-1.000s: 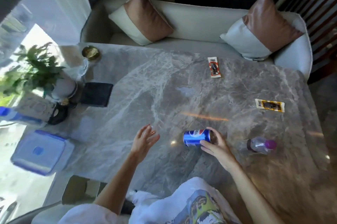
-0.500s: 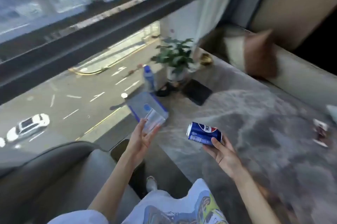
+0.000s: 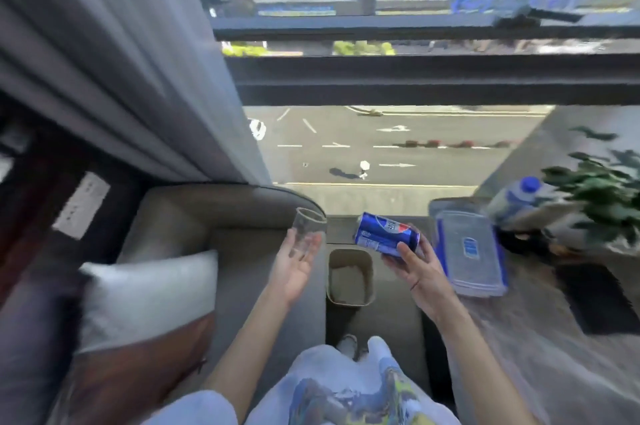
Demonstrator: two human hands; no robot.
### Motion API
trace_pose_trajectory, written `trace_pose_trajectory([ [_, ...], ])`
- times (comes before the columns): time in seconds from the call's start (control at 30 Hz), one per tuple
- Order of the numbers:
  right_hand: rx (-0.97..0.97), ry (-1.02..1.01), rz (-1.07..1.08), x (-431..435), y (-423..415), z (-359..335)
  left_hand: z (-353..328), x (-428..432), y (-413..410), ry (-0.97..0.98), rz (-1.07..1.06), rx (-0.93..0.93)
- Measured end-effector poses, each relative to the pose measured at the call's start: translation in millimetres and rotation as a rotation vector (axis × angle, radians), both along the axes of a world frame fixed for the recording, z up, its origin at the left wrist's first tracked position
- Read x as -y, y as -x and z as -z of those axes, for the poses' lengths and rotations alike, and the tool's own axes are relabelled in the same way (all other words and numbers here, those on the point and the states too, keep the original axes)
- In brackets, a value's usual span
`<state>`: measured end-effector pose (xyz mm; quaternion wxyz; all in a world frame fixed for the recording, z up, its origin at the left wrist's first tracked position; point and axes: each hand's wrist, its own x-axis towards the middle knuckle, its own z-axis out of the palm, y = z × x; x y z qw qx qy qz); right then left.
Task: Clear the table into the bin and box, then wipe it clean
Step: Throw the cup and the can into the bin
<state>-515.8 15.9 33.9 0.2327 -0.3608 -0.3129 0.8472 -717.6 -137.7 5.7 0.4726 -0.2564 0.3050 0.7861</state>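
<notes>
My right hand [image 3: 417,274] grips a blue Pepsi can [image 3: 385,234], tilted on its side in the air, just above and right of a small beige bin [image 3: 350,300]. The bin stands on the floor between the sofa and the table, and its inside looks empty. My left hand [image 3: 294,263], palm up, holds a clear plastic cup [image 3: 307,225] at its fingertips, to the left of the bin. A clear box with a blue lid [image 3: 467,248] lies on the near corner of the grey marble table [image 3: 519,348], right of the can.
A bottle with a blue cap [image 3: 516,197], a green plant [image 3: 602,196] and a black mat [image 3: 595,296] sit on the table by the window. A beige sofa [image 3: 221,216] with a white-and-brown cushion [image 3: 149,296] fills the left. A grey curtain [image 3: 131,61] hangs above it.
My view has swung left from the table to the window and floor. My right hand lifted the can off the table and carried it over the bin; my left hand came along with the cup.
</notes>
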Motion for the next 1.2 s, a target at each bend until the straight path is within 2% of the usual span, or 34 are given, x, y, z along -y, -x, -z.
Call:
trace_pose_trajectory([
  [0.23,0.035,0.085,-0.110,-10,23,12,3,15,2,0.001,-0.132,0.052],
  [0.4,0.034,0.168,-0.060,-32,28,39,26,-7,1,0.069,-0.137,0.094],
  [0.53,0.095,0.291,0.049,-48,32,96,79,-40,-3,0.161,-0.121,0.141],
  [0.63,0.135,0.381,0.112,-57,40,167,151,-69,-1,0.257,-0.074,0.121],
  [0.77,0.192,0.502,0.265,-67,56,297,282,-107,5,0.369,-0.102,0.125],
  [1.0,0.297,0.715,0.555,-65,77,531,516,-145,-10,0.540,-0.129,0.265],
  [1.2,0.347,0.791,0.613,-66,91,668,638,-175,-17,0.575,-0.086,0.287],
])
